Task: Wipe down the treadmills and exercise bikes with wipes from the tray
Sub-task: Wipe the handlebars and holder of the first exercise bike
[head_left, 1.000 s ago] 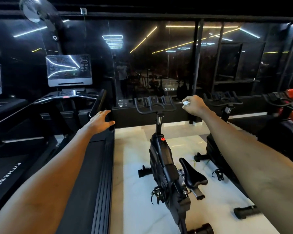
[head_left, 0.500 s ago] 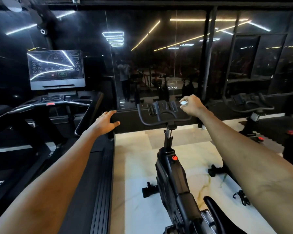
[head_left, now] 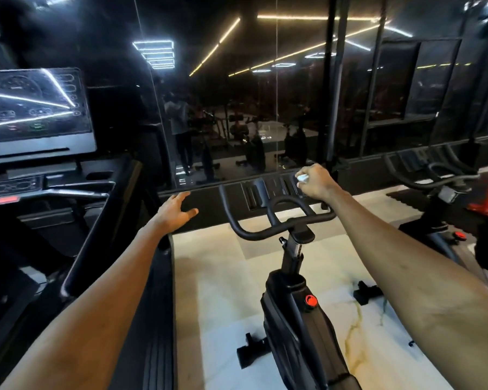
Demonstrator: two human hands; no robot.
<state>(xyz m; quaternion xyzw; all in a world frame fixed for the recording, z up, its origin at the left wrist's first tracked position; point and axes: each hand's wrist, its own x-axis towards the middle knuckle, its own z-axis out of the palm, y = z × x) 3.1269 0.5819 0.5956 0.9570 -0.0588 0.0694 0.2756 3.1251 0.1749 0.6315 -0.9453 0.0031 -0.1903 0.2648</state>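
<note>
1. The wipe (head_left: 302,178) is held bunched in the curled fingers of the right hand (head_left: 317,181), over the far right end of the handlebars (head_left: 276,220) of the exercise bike (head_left: 299,319). Whether it touches the bar cannot be told. So little of the wipe is exposed that the bar may be rubbed by knuckles rather than cloth, and patches could be left uncleaned.
2. The left hand (head_left: 175,211) is open with its fingers spread and nothing held, between the treadmill (head_left: 76,192) and the handlebars. The bike is not steadied by it, so the bars could be rocked if hard pressure is applied from one side.
3. The handlebars are looped and branched. Undersides and inner curves could be missed if only the tops are passed over.
4. The small wipe could be let slip to the pale floor (head_left: 226,277), where grit would be picked up and then spread onto the grips.
5. The red knob (head_left: 310,300) on the frame could be knocked when the stem is wiped, and a setting altered.
6. The treadmill console (head_left: 34,114) and a second bike (head_left: 448,194) at the right are also to be covered. One wipe may be dried out or soiled first, and the tray is not in view, so a fresh one would have to be fetched.
</note>
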